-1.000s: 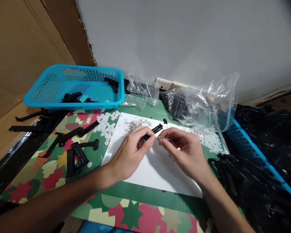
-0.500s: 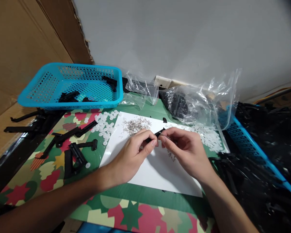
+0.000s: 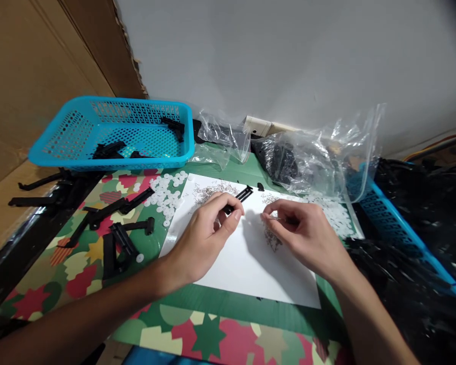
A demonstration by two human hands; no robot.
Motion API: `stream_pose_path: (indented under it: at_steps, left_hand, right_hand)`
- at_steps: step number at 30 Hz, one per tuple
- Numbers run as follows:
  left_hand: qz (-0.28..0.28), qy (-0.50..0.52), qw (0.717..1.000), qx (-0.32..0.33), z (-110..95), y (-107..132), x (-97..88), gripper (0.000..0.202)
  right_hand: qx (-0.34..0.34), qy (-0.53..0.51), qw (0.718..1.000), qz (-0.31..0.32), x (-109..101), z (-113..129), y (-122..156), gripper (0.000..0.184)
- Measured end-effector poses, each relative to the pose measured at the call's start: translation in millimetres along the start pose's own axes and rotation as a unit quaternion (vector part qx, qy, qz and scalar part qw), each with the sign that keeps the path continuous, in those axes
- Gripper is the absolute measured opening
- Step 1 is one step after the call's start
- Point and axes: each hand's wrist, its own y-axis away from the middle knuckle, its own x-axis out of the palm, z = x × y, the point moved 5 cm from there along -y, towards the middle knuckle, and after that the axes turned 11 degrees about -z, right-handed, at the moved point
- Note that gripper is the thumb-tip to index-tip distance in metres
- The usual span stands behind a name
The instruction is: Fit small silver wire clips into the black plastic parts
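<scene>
My left hand (image 3: 213, 235) is closed around a slender black plastic part (image 3: 244, 193), whose slotted end sticks out beyond the fingers; the rest is hidden in the grip. To its right, my right hand (image 3: 300, 230) pinches a thin metallic thing (image 3: 275, 218) between thumb and forefinger, too small to name. Both hands are over a white sheet (image 3: 228, 268), apart from each other. A pile of small bent wire pieces (image 3: 209, 191) lies behind my left hand, and a smaller scatter of wire pieces (image 3: 272, 241) lies beside my right fingers.
White plastic discs (image 3: 167, 195) lie left of the sheet, more discs (image 3: 336, 215) to its right. Black plastic parts (image 3: 123, 241) are strewn at left. A blue basket (image 3: 137, 163) stands behind them, and clear bags (image 3: 315, 162) rest by the wall. Another blue basket (image 3: 399, 243) stands at right among black parts.
My hands have drawn apart, the right one moving right with the thin thing. More of the black part's slotted end now shows beyond my left fingers.
</scene>
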Motion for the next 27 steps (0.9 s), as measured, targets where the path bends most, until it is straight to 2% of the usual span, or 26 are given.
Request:
stream_pose_path:
  at_steps: [3, 7, 10, 12, 14, 17, 20, 22, 27]
  left_hand:
    - [-0.039, 0.028, 0.999, -0.016, 2.6, -2.0, -5.8, 0.018]
    - [-0.083, 0.087, 0.993, -0.020, 7.1, -4.6, -11.3, 0.018]
    - [-0.095, 0.118, 0.988, -0.012, 7.8, -6.5, -11.5, 0.018]
    - [-0.098, 0.132, 0.986, -0.005, 6.4, -7.6, -10.9, 0.016]
    - [-0.104, 0.145, 0.984, 0.000, 4.1, -8.7, -11.2, 0.020]
    - [-0.123, 0.162, 0.979, -0.001, 2.1, -9.8, -13.6, 0.030]
    - [-0.136, 0.174, 0.975, -0.013, 4.6, -10.4, -15.5, 0.033]
    - [-0.135, 0.180, 0.974, -0.023, 8.2, -11.0, -15.5, 0.032]
    - [-0.123, 0.187, 0.974, -0.031, 14.7, -13.5, -15.1, 0.030]
  right_hand:
    - [-0.002, 0.066, 0.997, 0.031, -4.2, -10.5, -2.0, 0.015]
    - [0.000, 0.102, 0.995, -0.016, -24.5, -24.9, -5.1, 0.028]
    - [0.011, 0.109, 0.994, -0.005, -35.0, -34.6, -3.3, 0.034]
    - [0.013, 0.095, 0.995, 0.001, -34.7, -36.0, -1.1, 0.032]
    - [0.009, 0.077, 0.997, -0.022, -28.9, -31.7, 0.6, 0.030]
    - [-0.005, 0.073, 0.996, -0.046, -8.6, -18.8, 2.0, 0.023]
    - [-0.023, 0.105, 0.993, -0.039, 16.0, -6.8, 0.1, 0.017]
    - [-0.039, 0.094, 0.995, -0.023, 30.0, -1.1, -3.4, 0.019]
    - [-0.078, 0.046, 0.996, 0.011, 49.5, 5.6, -12.0, 0.018]
